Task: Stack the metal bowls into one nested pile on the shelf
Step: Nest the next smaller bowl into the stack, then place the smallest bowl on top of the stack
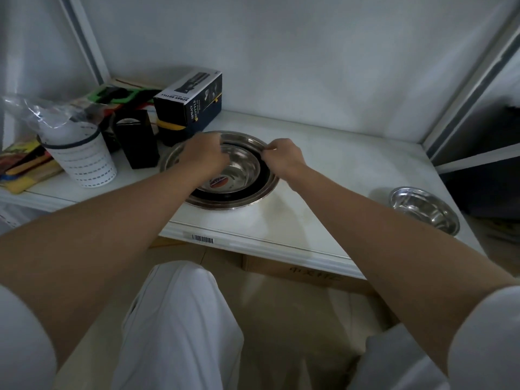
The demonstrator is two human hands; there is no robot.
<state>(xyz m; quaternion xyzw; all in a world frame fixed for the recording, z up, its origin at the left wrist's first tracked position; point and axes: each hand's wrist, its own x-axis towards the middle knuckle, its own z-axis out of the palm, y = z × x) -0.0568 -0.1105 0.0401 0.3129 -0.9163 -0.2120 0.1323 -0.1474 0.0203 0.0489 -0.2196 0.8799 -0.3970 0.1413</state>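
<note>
A large metal bowl (247, 202) rests in the middle of the white shelf (323, 164). A smaller metal bowl (239, 167) with a red and blue sticker on its bottom sits nested inside it. My left hand (204, 154) grips the inner bowl's left rim and my right hand (282, 156) pinches its right rim. Apart from these, a small metal bowl (425, 209) stands alone near the shelf's front right corner.
At the back left stand a spray bottle box (188, 101), a black box (138, 142), a white perforated cup (84, 159) with a plastic bag over it, and colourful packets (25, 164). Metal shelf posts (472, 80) rise on both sides. Cardboard boxes lie below the shelf.
</note>
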